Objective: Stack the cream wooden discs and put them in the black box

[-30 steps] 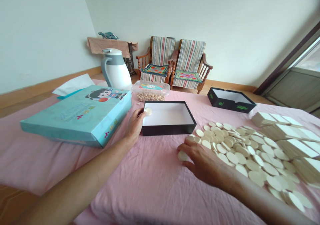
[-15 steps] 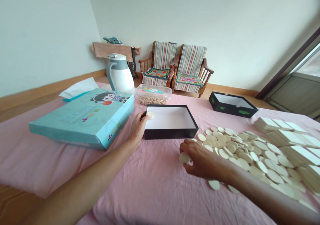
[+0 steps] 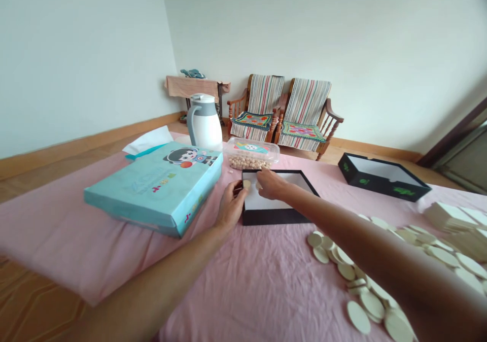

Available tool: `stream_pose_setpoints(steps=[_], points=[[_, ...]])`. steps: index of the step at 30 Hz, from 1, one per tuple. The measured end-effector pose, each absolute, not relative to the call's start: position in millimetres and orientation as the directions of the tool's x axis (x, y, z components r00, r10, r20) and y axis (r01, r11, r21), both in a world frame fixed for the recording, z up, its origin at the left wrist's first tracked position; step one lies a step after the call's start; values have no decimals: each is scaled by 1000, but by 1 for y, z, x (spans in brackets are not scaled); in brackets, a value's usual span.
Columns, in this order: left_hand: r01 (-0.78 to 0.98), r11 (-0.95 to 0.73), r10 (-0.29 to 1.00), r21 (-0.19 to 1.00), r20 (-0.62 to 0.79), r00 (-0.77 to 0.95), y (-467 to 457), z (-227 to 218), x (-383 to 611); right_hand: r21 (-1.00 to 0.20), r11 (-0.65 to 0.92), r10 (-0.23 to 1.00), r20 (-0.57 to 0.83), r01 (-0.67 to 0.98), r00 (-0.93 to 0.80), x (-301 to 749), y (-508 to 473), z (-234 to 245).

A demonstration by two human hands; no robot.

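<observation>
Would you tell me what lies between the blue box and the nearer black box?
The head view shows the left hand, a small pale piece and pink tablecloth.

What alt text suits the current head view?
A person's right grip, apparently holding a pale disc, reaches into an open black box while the left grip holds its edge. More discs lie at right on pink cloth.
</observation>
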State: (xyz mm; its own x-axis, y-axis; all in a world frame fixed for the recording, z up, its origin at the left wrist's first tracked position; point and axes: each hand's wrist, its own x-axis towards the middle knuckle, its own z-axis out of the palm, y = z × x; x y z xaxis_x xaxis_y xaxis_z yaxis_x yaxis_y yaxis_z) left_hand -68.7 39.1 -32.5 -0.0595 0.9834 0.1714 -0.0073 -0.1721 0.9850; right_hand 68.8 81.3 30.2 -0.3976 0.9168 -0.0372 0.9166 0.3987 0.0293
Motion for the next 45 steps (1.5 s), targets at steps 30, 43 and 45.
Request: stream_pose_setpoints(steps=[30, 43, 45], points=[[-2, -196, 980, 981, 196, -47, 37, -31, -67, -167, 132, 991, -1, 977, -134, 66, 93, 7], [-21, -202, 979, 979, 202, -22, 37, -31, -67, -287, 103, 992, -40, 952, -119, 73, 87, 12], [-20, -200, 980, 980, 200, -18, 37, -30, -67, -305, 102, 992, -34, 947, -118, 71, 87, 11]])
